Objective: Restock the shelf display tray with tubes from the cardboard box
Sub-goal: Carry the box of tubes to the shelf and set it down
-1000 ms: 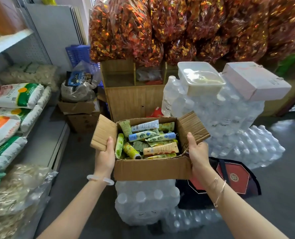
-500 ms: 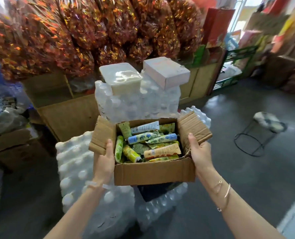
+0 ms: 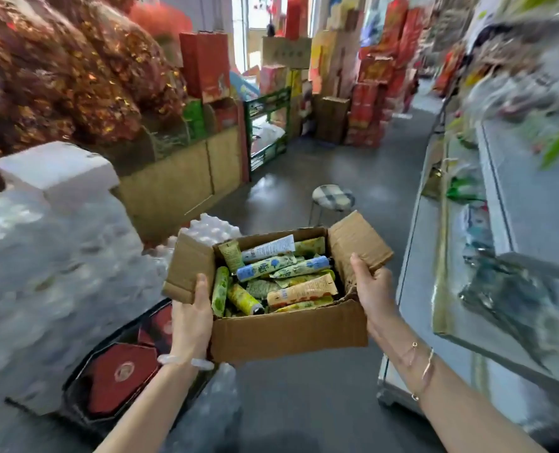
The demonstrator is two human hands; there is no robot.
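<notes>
The left grip (image 3: 191,317) clasps the left wall of the cardboard box (image 3: 288,331), thumb hooked over the rim and fingers out of sight beneath. The right grip (image 3: 374,289) clasps the right wall the same way, thumb laid at the root of the flap. Held from both sides, the open box rides level at waist height, so nothing should spill while it is carried.

Right of the box runs a long shelf (image 3: 533,217). Its goods are smeared by motion, and I cannot pick out a display tray there. Left of the box are stacked the shrink-wrapped bottle packs (image 3: 59,256), pale and bulky. Beyond the box, on the floor, stands a small round stool (image 3: 333,197), well apart from it.

The box's side flaps (image 3: 359,240) splay outward, leaving the mouth clear for reaching in. Inside lie the tubes (image 3: 281,273), mostly green and yellow, heaped loosely crosswise. None has been taken out, so restocking has likely not begun. The step in hand looks like bringing the box to the shelf.
</notes>
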